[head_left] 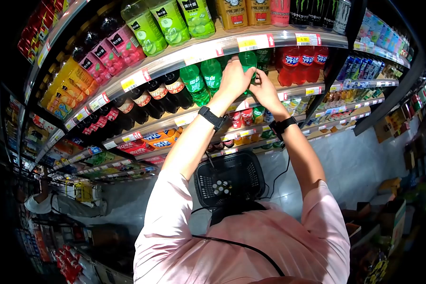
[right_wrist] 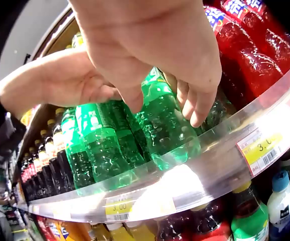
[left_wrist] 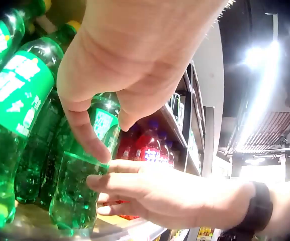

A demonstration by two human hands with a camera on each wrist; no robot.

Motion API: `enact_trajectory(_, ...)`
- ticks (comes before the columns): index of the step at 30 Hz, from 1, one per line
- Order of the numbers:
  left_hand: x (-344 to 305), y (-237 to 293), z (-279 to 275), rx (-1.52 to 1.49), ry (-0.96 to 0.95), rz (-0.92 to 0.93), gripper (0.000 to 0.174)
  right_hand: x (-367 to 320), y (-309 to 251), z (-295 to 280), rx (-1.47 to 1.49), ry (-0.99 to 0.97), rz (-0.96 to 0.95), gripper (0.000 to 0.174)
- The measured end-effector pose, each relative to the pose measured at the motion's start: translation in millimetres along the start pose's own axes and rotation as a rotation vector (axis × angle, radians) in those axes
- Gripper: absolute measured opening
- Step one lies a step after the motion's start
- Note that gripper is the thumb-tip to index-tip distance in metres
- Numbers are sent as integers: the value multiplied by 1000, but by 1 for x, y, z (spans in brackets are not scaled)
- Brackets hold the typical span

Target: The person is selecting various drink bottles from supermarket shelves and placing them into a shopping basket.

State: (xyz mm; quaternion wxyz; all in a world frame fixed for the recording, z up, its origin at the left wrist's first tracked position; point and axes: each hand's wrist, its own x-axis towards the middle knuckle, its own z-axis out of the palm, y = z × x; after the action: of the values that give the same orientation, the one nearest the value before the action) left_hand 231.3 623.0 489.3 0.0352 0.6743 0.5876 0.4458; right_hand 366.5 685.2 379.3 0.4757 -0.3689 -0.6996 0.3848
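A green soda bottle [head_left: 248, 58] stands at the front of the middle shelf, its clear green lower half [left_wrist: 75, 193] showing in the left wrist view. My left hand [head_left: 235, 76] holds it from above, thumb and fingers on either side of its upper part. Lower down, my right hand [head_left: 266, 91] grips the same bottle from the right. The right wrist view shows that hand's thumb and fingers on opposite sides of the bottle [right_wrist: 166, 131]. The cap is hidden behind my left hand. Just left stand more green bottles [head_left: 192, 81] with green labels.
Red soda bottles [head_left: 291, 64] stand right of my hands, dark cola bottles [head_left: 156, 94] to the left. A clear price-tag rail [right_wrist: 215, 163] runs along the shelf front. Overhead is another shelf edge [head_left: 199, 56]. Below me sits a black basket [head_left: 255, 173].
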Motion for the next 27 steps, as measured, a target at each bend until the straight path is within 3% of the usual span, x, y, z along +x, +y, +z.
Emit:
enact_trajectory(3,8,4,-14,59,10,-66,43,3,-3,10,-54,40,-19,68)
enact_trajectory(5,11,10,-22,72,48,-12,46,2,-11,13,-135,87,-25,67)
enact_trajectory(9,14,10,-26,160,-26,-18,43,-1,-20,29,-287,173,-40,72)
enact_trajectory(12,19,-2,-19,261,36,62,38,-2,-18,38,-283,160,-86,71)
enact_trajectory(15,22,-7,-24,282,11,10,32,-3,-22,38,-310,138,-130,72)
enact_trajectory(19,25,-1,-31,366,-90,-25,32,-2,-25,39,-210,78,-12,67)
enact_trajectory(21,26,-1,-31,392,-132,-54,33,0,-23,42,-321,77,-87,69)
enact_trajectory(27,21,-11,-26,415,36,109,30,4,-12,48,-252,70,-119,67)
